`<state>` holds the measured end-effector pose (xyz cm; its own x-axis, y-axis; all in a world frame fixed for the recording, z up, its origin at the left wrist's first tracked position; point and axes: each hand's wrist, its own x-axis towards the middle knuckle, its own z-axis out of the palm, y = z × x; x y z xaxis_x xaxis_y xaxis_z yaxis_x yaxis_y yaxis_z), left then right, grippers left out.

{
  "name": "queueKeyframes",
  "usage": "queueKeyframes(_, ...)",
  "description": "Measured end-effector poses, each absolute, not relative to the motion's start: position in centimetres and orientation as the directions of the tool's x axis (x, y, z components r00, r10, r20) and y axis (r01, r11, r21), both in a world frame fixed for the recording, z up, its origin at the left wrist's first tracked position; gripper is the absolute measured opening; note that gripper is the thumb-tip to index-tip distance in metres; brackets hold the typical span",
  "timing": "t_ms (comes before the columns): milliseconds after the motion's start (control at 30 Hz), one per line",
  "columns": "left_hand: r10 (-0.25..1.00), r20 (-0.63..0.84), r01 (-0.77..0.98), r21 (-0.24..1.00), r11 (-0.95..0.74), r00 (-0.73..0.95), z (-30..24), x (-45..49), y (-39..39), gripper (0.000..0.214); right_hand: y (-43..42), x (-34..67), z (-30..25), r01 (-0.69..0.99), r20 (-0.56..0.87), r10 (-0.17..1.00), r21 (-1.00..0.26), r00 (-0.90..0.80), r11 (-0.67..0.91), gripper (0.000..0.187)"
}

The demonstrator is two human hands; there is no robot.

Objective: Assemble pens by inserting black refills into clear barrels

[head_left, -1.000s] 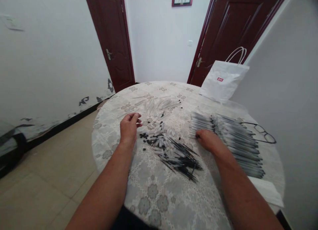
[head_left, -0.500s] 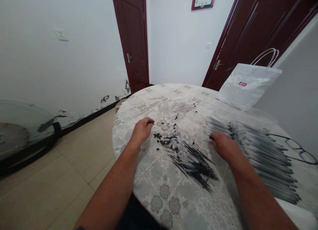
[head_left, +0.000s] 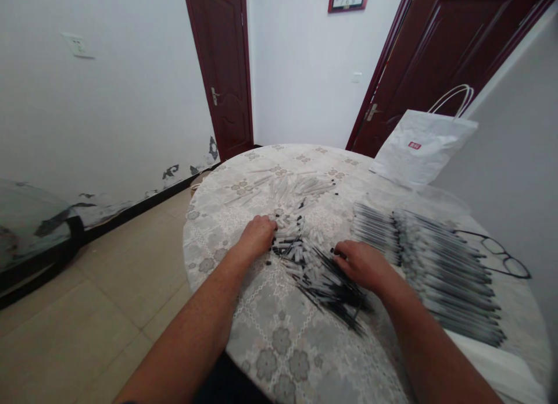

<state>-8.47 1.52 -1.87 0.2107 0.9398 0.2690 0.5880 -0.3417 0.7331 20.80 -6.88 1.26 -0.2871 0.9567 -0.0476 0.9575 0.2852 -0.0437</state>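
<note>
My left hand (head_left: pixel 260 234) rests at the left edge of a mixed pile, its fingers curled down among small white caps (head_left: pixel 300 253) and black plugs (head_left: pixel 268 263). Whatever is between those fingertips is hidden. Over the upper right of a bundle of thin black pen refills (head_left: pixel 349 299) hovers my right hand (head_left: pixel 360 263). Its fingers are loosely bent, with thumb and fingertips apart and nothing visible between them. Past the caps lie clear pen barrels (head_left: pixel 300 186), spread loosely. To the right, assembled pens (head_left: pixel 457 282) lie in a dense row, beside a shorter row of pens (head_left: pixel 372 226).
A round table with a patterned cloth (head_left: pixel 279 340) carries everything. At the back right stands a white paper bag (head_left: pixel 421 148). Eyeglasses (head_left: pixel 501 256) lie beyond the pen rows, and a white object (head_left: pixel 501 366) sits at the near right.
My right hand has moved left from the shorter pen row to the refills. My left hand has come slightly down against the caps and plugs. The camera view has shifted a little.
</note>
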Motion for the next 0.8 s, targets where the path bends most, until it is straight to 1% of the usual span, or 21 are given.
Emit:
queueKeyframes(33, 0.93, 0.274, 0.632, 0.683, -0.367, 0.245, -1.7, -8.5, 1.4, 0.004, -6.9, 20.8, 1.2, 0.953, -0.065, 0.952, -0.056, -0.3, 0.297, 0.021)
queueKeyframes(100, 0.911, 0.274, 0.752, 0.517, -0.41, 0.308, -1.5, -8.7, 1.3, 0.011, -6.8, 20.9, 1.0, 0.951, -0.075, 0.949, -0.073, -0.307, 0.302, 0.021)
queueKeyframes(133, 0.909, 0.274, 0.787, 0.461, -0.41, 0.313, -1.5, -8.8, 1.3, 0.013, -6.8, 20.9, 0.9, 0.951, -0.072, 0.95, -0.077, -0.305, 0.3, 0.02)
queueKeyframes(200, 0.911, 0.267, 0.823, 0.402, -0.401, 0.313, -1.5, -9.2, 1.4, 0.014, -6.8, 20.8, 0.8, 0.951, -0.058, 0.952, -0.085, -0.301, 0.296, 0.021)
queueKeyframes(300, 0.907, 0.257, 0.82, 0.395, -0.414, 0.335, -1.8, -9.8, 1.7, 0.014, -6.8, 20.6, 0.7, 0.951, -0.043, 0.953, -0.091, -0.301, 0.297, 0.023)
queueKeyframes(467, 0.878, 0.302, 0.742, 0.472, -0.477, 0.372, -2.3, -10.2, 1.8, 0.021, -6.9, 19.8, 0.5, 0.947, -0.019, 0.949, -0.073, -0.315, 0.313, 0.025)
queueKeyframes(533, 0.874, 0.308, 0.734, 0.477, -0.484, 0.376, -2.5, -10.2, 1.8, 0.023, -6.9, 19.5, 0.4, 0.949, -0.015, 0.95, -0.065, -0.311, 0.31, 0.024)
queueKeyframes(667, 0.88, 0.298, 0.761, 0.446, -0.472, 0.371, -2.7, -10.2, 1.9, 0.027, -7.0, 18.8, 0.3, 0.95, -0.028, 0.951, -0.056, -0.308, 0.306, 0.023)
queueKeyframes(800, 0.874, 0.298, 0.793, 0.379, -0.477, 0.383, -2.7, -10.2, 2.0, 0.03, -6.8, 18.5, 0.1, 0.959, -0.055, 0.958, -0.053, -0.282, 0.28, 0.022)
